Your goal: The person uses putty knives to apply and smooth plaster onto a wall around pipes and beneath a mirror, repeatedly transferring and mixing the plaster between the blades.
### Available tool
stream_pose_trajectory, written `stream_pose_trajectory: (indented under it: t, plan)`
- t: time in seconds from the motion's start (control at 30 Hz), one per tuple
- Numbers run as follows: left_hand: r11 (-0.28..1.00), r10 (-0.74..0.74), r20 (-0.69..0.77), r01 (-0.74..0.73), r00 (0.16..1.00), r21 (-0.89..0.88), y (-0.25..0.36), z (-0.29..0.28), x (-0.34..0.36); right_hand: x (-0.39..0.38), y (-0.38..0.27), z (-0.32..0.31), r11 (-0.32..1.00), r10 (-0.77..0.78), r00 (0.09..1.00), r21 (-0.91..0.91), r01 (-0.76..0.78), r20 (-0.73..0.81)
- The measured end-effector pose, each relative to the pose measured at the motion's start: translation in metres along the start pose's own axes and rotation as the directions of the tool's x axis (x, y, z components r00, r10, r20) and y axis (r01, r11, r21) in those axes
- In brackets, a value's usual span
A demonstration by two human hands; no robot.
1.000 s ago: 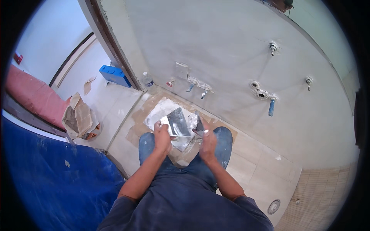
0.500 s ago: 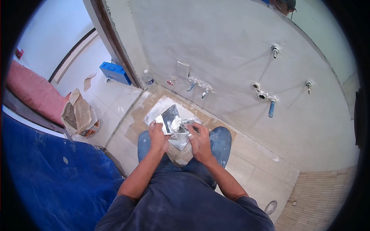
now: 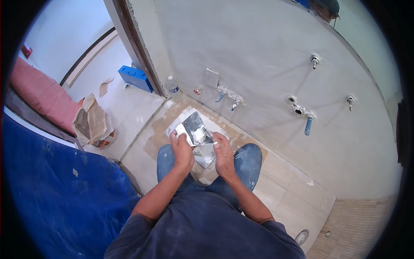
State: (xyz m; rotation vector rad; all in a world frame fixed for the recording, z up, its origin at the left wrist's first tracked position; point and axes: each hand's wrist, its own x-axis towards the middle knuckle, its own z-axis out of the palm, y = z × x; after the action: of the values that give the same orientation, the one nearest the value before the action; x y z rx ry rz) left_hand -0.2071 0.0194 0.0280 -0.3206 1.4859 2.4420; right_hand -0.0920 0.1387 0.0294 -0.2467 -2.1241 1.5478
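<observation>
My left hand (image 3: pixel 183 151) grips the near left edge of a flat metal plate (image 3: pixel 190 124), dark grey with a pale strip along that edge. A lump of white paste (image 3: pixel 199 135) sits on it. Closed fingers of my right hand (image 3: pixel 223 154) meet the plate's right corner, with white smears on them; whether they pinch the plate or a thin tool there is hidden. Below, between my knees, a second grey metal sheet (image 3: pixel 207 159) lies on brown cardboard (image 3: pixel 157 138), with a whitish lump (image 3: pixel 198 151) showing beside it.
Ahead stands a grey wall (image 3: pixel 241 47) with capped pipe outlets (image 3: pixel 298 111) and a blue-handled fitting (image 3: pixel 308 126). A plastic bottle (image 3: pixel 173 85) is in the corner by the door frame. Leftward are a blue metal box (image 3: pixel 135 78), an open paper bag (image 3: pixel 92 123) and a blue sheet (image 3: pixel 64 194).
My right hand has moved from over the paste to the plate's right corner. The paste now sits as a rounder lump mid-plate. The whole view has shifted slightly.
</observation>
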Motion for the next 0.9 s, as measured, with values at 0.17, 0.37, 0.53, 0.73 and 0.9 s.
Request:
stream_pose_trajectory:
  t: [0.17, 0.37, 0.53, 0.73, 0.9]
  plan:
    - [1.000, -0.020, 0.102, 0.022, 0.995, -0.021, 0.028, -0.005, 0.015, 0.009, 0.019, -0.040, 0.945, 0.327, 0.941, -0.002, -0.328, 0.085]
    - [0.905, -0.424, 0.445, 0.377, 0.789, 0.195, 0.050, -0.008, 0.018, 0.048, 0.034, -0.091, -0.006, 0.125, 0.829, 0.836, -0.549, 0.545]
    - [0.871, -0.491, 0.480, 0.432, 0.727, 0.235, 0.043, 0.001, 0.004, 0.053, 0.047, -0.064, -0.168, 0.143, 0.667, 0.682, -0.712, 0.731]
    - [0.891, -0.451, 0.451, 0.357, 0.770, 0.283, 0.063, -0.001, 0.022, 0.022, 0.033, -0.076, 0.206, 0.556, 0.552, 0.540, -0.816, 0.621]
    - [0.849, -0.499, 0.449, 0.314, 0.742, 0.425, 0.078, -0.005, 0.036, 0.033, -0.025, -0.129, 0.936, -0.097, 0.925, -0.282, 0.211, 0.368]
